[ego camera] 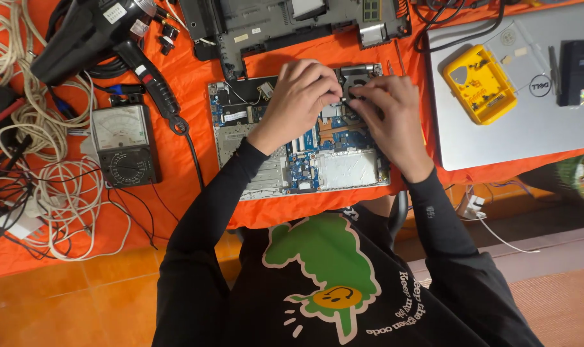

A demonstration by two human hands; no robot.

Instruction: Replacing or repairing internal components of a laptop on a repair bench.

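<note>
Both hands, left hand (298, 96) and right hand (389, 119), fingers curled narrow, pinching at fan area of opened laptop chassis (343, 168) mid-tabletop; grip contents unclear.

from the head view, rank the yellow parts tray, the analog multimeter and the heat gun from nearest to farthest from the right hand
1. Yellow parts tray: just to the right of the right hand, on the closed silver laptop.
2. Analog multimeter: far left, past the opened laptop.
3. Heat gun: top left corner, farthest.
</note>
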